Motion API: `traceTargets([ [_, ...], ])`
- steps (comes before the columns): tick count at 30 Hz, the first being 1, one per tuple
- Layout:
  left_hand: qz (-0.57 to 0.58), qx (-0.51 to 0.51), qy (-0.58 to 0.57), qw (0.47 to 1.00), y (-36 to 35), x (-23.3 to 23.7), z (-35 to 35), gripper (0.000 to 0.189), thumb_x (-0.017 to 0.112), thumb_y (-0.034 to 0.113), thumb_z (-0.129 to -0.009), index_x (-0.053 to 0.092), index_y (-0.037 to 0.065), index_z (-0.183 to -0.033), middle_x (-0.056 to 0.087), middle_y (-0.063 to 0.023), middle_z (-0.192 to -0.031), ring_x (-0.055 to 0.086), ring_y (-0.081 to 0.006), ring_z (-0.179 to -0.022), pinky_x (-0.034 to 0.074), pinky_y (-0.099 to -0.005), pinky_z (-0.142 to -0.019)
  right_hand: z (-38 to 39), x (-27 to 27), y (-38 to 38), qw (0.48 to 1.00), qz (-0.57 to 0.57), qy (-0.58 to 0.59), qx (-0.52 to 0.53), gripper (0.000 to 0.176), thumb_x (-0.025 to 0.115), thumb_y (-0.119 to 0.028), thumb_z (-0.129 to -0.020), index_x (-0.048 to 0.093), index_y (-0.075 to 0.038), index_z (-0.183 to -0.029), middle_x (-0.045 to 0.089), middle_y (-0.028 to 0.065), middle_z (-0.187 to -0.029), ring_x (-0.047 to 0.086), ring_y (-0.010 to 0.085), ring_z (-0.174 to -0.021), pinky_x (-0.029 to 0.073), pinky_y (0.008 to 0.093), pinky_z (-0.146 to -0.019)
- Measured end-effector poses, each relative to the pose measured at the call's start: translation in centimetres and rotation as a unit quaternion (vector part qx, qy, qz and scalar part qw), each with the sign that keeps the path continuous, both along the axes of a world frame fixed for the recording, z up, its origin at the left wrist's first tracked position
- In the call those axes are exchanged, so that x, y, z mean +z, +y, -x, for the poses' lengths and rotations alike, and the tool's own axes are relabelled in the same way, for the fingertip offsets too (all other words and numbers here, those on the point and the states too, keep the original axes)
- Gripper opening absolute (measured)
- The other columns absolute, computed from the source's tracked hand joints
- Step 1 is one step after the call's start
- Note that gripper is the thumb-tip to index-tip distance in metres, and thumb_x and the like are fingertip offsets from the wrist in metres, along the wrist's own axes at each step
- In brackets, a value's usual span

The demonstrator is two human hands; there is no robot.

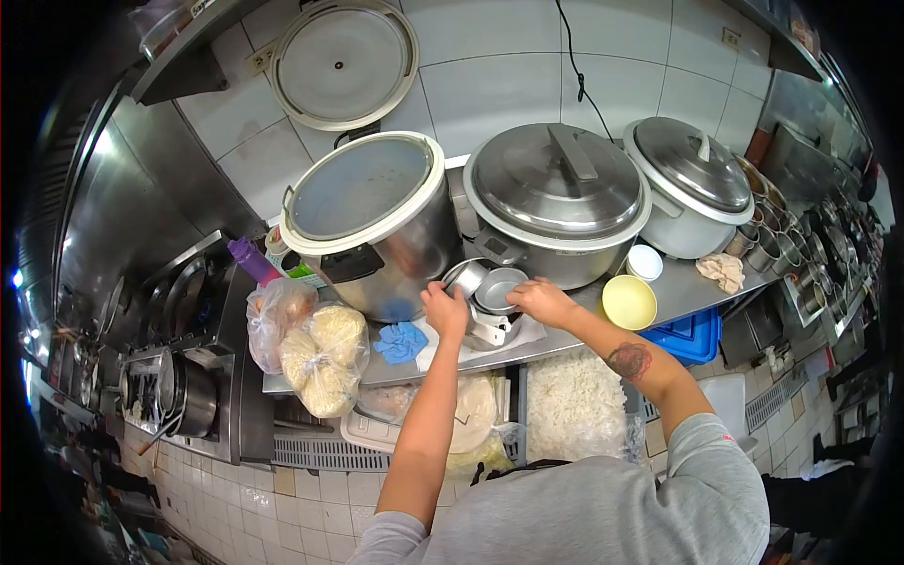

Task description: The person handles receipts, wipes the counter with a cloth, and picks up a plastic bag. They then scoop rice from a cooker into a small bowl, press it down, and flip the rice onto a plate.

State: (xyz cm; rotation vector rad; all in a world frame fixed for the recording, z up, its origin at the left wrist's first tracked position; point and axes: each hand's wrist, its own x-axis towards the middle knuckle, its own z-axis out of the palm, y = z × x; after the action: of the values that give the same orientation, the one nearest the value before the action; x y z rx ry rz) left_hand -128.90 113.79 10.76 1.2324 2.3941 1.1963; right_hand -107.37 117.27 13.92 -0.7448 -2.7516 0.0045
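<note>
Two round silver metal cups (501, 286), finger-pinched by your left hand (444, 311) and right hand (541, 301); grey steel counter (683, 288) ends at six o'clock, bare at three.

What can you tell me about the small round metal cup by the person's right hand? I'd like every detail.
The cup is small, round and open-topped, silver-grey and apparently metal, with a duller inside where no food shows. Its mouth faces up toward the camera. It sits in front of the middle cooker, beside another metal vessel. The right hand's fingers are at its rim; how firmly they grip, and what supports it underneath, I can't tell.
</note>
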Motion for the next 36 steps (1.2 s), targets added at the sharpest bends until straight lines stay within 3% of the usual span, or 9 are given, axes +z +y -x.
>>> traceTargets([
  [6,0.038,0.061,0.029,0.997,-1.8,2.9,-0.3,0.047,0.053,0.052,-0.086,0.063,0.007,-0.096,0.060,-0.0182,-0.101,0.057,-0.0338,-0.096,0.044,-0.0442,-0.084,0.7,3.0,-1.3,0.997,0.032,0.065,0.036,0.013,0.061,-0.014,-0.081,0.054,-0.010,-0.091,0.063,0.0107,-0.080,0.063,0.0296,-0.083,0.048,0.0434,-0.070],
  [7,0.018,-0.011,0.006,1.000,-1.3,1.9,0.9,0.055,0.048,0.056,-0.087,0.063,0.004,-0.098,0.063,-0.0175,-0.095,0.061,-0.0284,-0.089,0.048,-0.0383,-0.073,1.0,3.3,-1.3,0.995,0.047,0.079,0.043,0.014,0.061,-0.014,-0.081,0.053,-0.010,-0.092,0.063,0.0116,-0.079,0.063,0.0312,-0.082,0.049,0.0439,-0.068],
  [11,0.043,-0.141,-0.345,0.927,-1.6,5.0,-0.8,0.049,0.051,0.044,-0.089,0.056,-0.001,-0.109,0.064,-0.0159,-0.091,0.063,-0.0238,-0.072,0.047,-0.0326,-0.050,2.8,3.5,-1.0,0.981,0.133,0.113,0.088,0.016,0.061,-0.012,-0.080,0.051,-0.007,-0.092,0.063,0.0144,-0.081,0.062,0.0359,-0.081,0.049,0.0450,-0.069],
  [14,-0.085,-0.132,-0.062,0.986,1.6,-1.4,1.2,0.036,0.053,0.025,-0.088,0.053,0.001,-0.115,0.064,-0.0168,-0.091,0.064,-0.0264,-0.074,0.048,-0.0363,-0.055,3.7,2.6,-0.6,0.970,0.175,0.140,0.099,0.018,0.060,-0.009,-0.080,0.055,-0.008,-0.097,0.065,0.0130,-0.085,0.063,0.0350,-0.086,0.050,0.0438,-0.073],
  [16,-0.075,-0.125,0.099,0.984,-0.3,2.4,0.0,0.041,0.053,0.016,-0.083,0.050,0.003,-0.121,0.063,-0.0168,-0.095,0.062,-0.0293,-0.081,0.046,-0.0381,-0.066,4.1,1.0,0.5,0.981,0.159,0.080,0.084,0.026,0.062,-0.007,-0.078,0.058,-0.007,-0.103,0.063,0.0119,-0.102,0.060,0.0324,-0.099,0.050,0.0429,-0.080],
  [23,-0.112,-0.229,0.505,0.825,-2.0,6.8,-1.3,0.055,0.054,0.010,-0.078,0.047,0.014,-0.133,0.051,-0.0049,-0.091,0.050,-0.0225,-0.086,0.036,-0.0409,-0.081,0.6,3.0,-2.1,0.985,0.158,0.060,-0.040,0.043,0.066,-0.011,-0.076,0.059,-0.011,-0.119,0.048,0.0140,-0.134,0.046,0.0299,-0.124,0.047,0.0435,-0.093],
  [31,-0.133,-0.331,0.606,0.711,-1.5,6.0,0.8,0.054,0.054,0.009,-0.080,0.047,0.018,-0.133,0.045,-0.0041,-0.085,0.047,-0.0215,-0.084,0.033,-0.0445,-0.085,-4.1,-4.6,-8.5,0.945,0.269,-0.001,-0.185,0.077,0.054,-0.004,-0.082,0.021,-0.030,-0.146,0.010,-0.0006,-0.156,0.029,0.0316,-0.137,0.040,0.0633,-0.094],
  [34,-0.126,-0.338,0.608,0.707,-2.0,6.4,0.9,0.054,0.053,0.009,-0.080,0.047,0.019,-0.133,0.046,-0.0040,-0.086,0.048,-0.0213,-0.084,0.033,-0.0448,-0.086,-6.7,-4.9,-10.9,0.930,0.294,0.042,-0.218,0.079,0.058,-0.005,-0.080,0.021,-0.031,-0.146,0.010,0.0023,-0.156,0.025,0.0365,-0.137,0.036,0.0634,-0.098],
  [36,-0.127,-0.249,0.582,0.764,-2.5,6.6,0.5,0.058,0.053,0.008,-0.078,0.045,0.018,-0.134,0.047,-0.0043,-0.088,0.049,-0.0219,-0.087,0.033,-0.0443,-0.086,-9.8,-5.5,-12.3,0.921,0.300,0.082,-0.235,0.080,0.057,-0.004,-0.079,0.022,-0.031,-0.145,0.010,0.0047,-0.156,0.023,0.0404,-0.137,0.035,0.0635,-0.099],
])
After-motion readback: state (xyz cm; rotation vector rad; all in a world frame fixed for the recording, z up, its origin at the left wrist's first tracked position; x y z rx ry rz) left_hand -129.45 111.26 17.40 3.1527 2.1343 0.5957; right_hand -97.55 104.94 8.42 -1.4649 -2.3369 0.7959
